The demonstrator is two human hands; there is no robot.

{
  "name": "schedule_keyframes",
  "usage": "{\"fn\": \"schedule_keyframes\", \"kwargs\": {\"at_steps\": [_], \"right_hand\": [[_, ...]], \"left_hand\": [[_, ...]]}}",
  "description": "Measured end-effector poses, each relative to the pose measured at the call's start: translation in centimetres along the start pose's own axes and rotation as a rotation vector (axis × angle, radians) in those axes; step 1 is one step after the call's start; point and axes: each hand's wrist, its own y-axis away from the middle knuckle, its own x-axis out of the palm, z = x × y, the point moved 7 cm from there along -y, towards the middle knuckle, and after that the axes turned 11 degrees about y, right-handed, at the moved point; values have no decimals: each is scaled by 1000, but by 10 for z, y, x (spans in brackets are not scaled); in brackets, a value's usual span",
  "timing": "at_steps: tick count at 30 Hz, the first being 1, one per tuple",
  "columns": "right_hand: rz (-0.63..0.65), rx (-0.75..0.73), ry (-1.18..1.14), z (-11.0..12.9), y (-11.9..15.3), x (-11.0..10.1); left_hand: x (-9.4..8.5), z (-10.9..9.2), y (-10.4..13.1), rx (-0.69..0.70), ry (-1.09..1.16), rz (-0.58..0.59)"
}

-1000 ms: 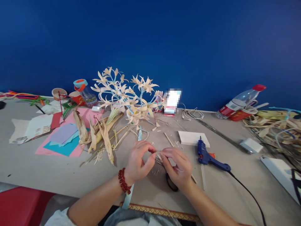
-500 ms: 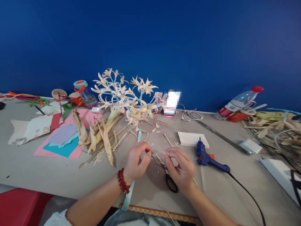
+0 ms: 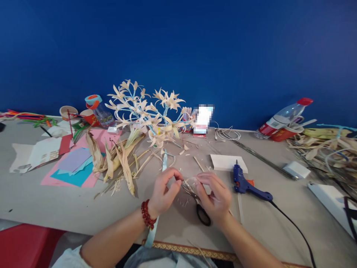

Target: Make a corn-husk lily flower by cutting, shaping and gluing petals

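Note:
My left hand [image 3: 166,189], with a red bead bracelet [image 3: 148,214] at its wrist, pinches thumb and forefinger together; whatever is between them is too small to make out. A short gap away, my right hand [image 3: 214,195] is closed in a pinch on a thin pale strip [image 3: 191,179] that points toward the left fingertips. Black-handled scissors [image 3: 203,216] lie on the table beneath, partly covered by the right hand. A light-blue ribbon [image 3: 152,235] runs under my left wrist. Behind the hands stands a bunch of pale husk flowers [image 3: 156,121] on light-blue stems.
A blue glue gun [image 3: 245,184] with a black cord lies right of my hands, near a white card [image 3: 227,163]. Dried corn husks [image 3: 125,163] and coloured paper [image 3: 75,176] are at left. A lit phone [image 3: 203,120], a tilted bottle [image 3: 287,117] and wire stems [image 3: 262,158] sit farther back.
Both hands remain close together in a pinch, with slight finger movement. The pale strip at my right fingertips shows more clearly now. The whole view has shifted a little.

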Motion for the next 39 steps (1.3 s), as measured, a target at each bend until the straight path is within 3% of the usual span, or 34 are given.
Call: {"fn": "schedule_keyframes", "kwargs": {"at_steps": [5,9,13,19,28,33,39], "right_hand": [[69,-23,-74,8,3,12],[63,-23,-49,6,3,11],[-21,12,-15,-2,1,0],[60,-3,-49,-4,4,10],[215,80,-91,-2,2,25],[219,70,-1,-9,2,24],[117,114,107,-22,-4,5]], "left_hand": [[8,-10,1,73,-32,8],[6,6,4,2,-7,-10],[-3,17,4,-88,23,-74],[4,-9,1,105,-121,-28],[8,-17,5,256,-410,30],[9,-18,6,235,-432,44],[5,-17,5,238,-428,-2]]}}
